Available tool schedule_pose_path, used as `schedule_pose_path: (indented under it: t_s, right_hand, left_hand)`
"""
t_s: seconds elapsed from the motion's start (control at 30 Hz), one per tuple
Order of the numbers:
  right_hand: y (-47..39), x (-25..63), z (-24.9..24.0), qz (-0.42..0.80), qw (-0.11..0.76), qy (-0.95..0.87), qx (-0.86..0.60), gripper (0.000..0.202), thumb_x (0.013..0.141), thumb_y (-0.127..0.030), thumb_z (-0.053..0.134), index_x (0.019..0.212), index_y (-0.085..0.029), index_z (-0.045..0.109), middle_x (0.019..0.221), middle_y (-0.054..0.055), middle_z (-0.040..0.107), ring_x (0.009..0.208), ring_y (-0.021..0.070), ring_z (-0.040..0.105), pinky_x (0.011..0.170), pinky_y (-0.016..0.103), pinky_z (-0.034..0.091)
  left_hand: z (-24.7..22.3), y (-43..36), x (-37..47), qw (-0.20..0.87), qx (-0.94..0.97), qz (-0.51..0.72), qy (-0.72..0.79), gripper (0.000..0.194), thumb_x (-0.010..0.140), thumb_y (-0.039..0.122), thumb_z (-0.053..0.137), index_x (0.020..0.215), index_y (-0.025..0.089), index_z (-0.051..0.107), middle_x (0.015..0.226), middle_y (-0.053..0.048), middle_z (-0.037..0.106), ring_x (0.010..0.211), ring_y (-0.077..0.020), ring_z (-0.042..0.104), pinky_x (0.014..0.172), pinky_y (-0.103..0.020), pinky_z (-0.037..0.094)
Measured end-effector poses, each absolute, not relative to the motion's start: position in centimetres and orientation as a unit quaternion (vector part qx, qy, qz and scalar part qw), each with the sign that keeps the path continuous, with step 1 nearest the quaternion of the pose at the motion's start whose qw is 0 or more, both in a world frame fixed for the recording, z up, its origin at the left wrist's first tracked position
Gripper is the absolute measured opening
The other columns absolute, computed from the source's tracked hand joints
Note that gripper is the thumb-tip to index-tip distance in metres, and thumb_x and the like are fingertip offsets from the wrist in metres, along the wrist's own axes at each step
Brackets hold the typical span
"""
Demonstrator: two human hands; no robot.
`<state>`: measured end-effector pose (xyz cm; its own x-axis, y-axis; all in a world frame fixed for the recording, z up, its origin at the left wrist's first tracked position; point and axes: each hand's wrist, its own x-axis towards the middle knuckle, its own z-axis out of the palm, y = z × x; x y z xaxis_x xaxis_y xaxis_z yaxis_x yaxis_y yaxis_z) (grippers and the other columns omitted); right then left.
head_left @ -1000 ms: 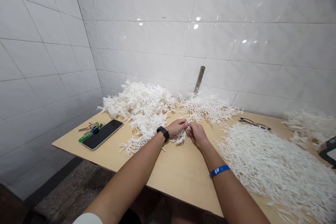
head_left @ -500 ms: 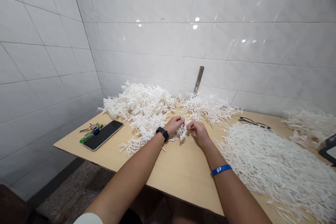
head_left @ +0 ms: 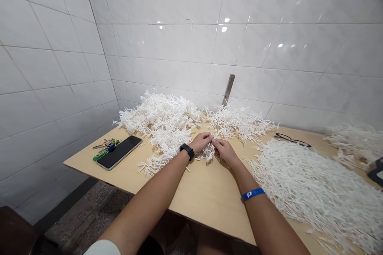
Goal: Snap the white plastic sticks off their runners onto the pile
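Taking the meeting point of the two hands as the clock's centre, the small bunch of white, branching, plastic-looking strands [head_left: 210,154] is right there, hanging just over the pale wood-toned counter [head_left: 206,195]. The left hand [head_left: 201,142] has its fingers closed on the bunch; those of the right hand [head_left: 226,151] are drawn into a narrow pinch at its upper end, touching or nearly touching the left, though which strand they grip is too small to tell.

A large, tangled white strand heap [head_left: 161,113] lies at ten o'clock, a smaller loose white tangle [head_left: 241,122] at two, and a broad, flat spread of white strands [head_left: 320,185] at four.

The step in hand appears to be fine fingertip work on one bunch. The next move seems to call for a steady left hold and a light, precise right pinch.
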<state>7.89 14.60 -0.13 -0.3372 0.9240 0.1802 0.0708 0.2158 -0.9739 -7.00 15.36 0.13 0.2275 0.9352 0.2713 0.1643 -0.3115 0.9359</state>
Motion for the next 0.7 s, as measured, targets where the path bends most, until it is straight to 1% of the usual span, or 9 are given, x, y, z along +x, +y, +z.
schedule_pose_path:
  t_s: [0.17,0.27,0.33,0.4,0.47,0.5,0.6,0.7]
  right_hand:
    - [14.4,7.6,0.0,0.524,0.441,-0.621,-0.382,0.044,0.073,-0.053,0.062,0.052,-0.02,0.043,0.047,-0.003,0.04,0.044,0.0087,0.034,0.043,0.024,0.026]
    - [14.2,7.3,0.1,0.54,0.438,-0.612,-0.378,0.044,0.073,-0.055,0.061,0.054,-0.019,0.046,0.047,-0.003,0.042,0.044,0.0089,0.035,0.043,0.024,0.025]
    - [14.2,7.2,0.1,0.557,0.443,-0.598,-0.369,0.044,0.072,-0.057,0.062,0.055,-0.019,0.048,0.046,-0.003,0.042,0.043,0.0087,0.035,0.042,0.024,0.025]
    - [14.3,7.3,0.1,0.569,0.459,-0.577,-0.364,0.043,0.072,-0.056,0.064,0.055,-0.018,0.049,0.046,-0.003,0.043,0.043,0.0086,0.035,0.042,0.024,0.026]
    - [14.5,7.4,-0.1,0.568,0.478,-0.561,-0.367,0.041,0.072,-0.052,0.064,0.054,-0.019,0.049,0.045,-0.003,0.043,0.043,0.0086,0.035,0.042,0.023,0.027]
    - [14.5,7.5,-0.2,0.564,0.484,-0.557,-0.37,0.039,0.071,-0.05,0.065,0.054,-0.019,0.049,0.045,-0.003,0.043,0.044,0.0085,0.035,0.042,0.023,0.027]
    - [14.7,7.6,-0.4,0.561,0.484,-0.559,-0.373,0.035,0.071,-0.044,0.065,0.052,-0.018,0.05,0.045,-0.003,0.042,0.044,0.0083,0.035,0.042,0.023,0.027]
    - [14.6,7.3,-0.6,0.567,0.474,-0.563,-0.37,0.032,0.072,-0.042,0.063,0.054,-0.018,0.054,0.044,-0.003,0.042,0.043,0.0086,0.035,0.042,0.023,0.027]
  left_hand:
    - [-0.4,15.7,-6.8,0.467,0.652,0.453,0.388,0.042,0.076,0.056,0.053,0.063,0.017,0.043,0.059,0.004,0.04,0.058,-0.0092,0.036,0.059,-0.025,0.03]
    - [-0.5,15.7,-6.7,0.503,0.628,0.461,0.376,0.044,0.074,0.058,0.054,0.062,0.017,0.043,0.058,0.004,0.041,0.056,-0.0091,0.036,0.058,-0.026,0.03]
    - [-0.3,15.5,-6.5,0.518,0.619,0.463,0.367,0.046,0.073,0.06,0.055,0.061,0.017,0.044,0.056,0.004,0.039,0.054,-0.0085,0.034,0.057,-0.026,0.028]
    - [0.0,15.3,-6.5,0.534,0.622,0.451,0.352,0.05,0.075,0.063,0.052,0.062,0.015,0.047,0.056,0.003,0.042,0.054,-0.0086,0.033,0.057,-0.026,0.027]
    - [0.4,15.0,-6.5,0.542,0.638,0.429,0.339,0.055,0.077,0.066,0.048,0.064,0.014,0.052,0.059,0.001,0.048,0.056,-0.0094,0.035,0.059,-0.027,0.028]
    - [0.5,14.8,-6.5,0.539,0.647,0.421,0.337,0.056,0.077,0.067,0.049,0.064,0.013,0.053,0.06,0.0,0.049,0.057,-0.0096,0.037,0.059,-0.027,0.029]
    - [0.7,14.6,-6.8,0.524,0.664,0.411,0.339,0.052,0.073,0.064,0.059,0.064,0.013,0.054,0.06,0.001,0.049,0.058,-0.0093,0.039,0.06,-0.026,0.03]
    - [0.6,14.5,-7.0,0.535,0.672,0.406,0.312,0.049,0.077,0.061,0.057,0.067,0.012,0.057,0.062,-0.001,0.053,0.059,-0.0095,0.041,0.062,-0.026,0.032]
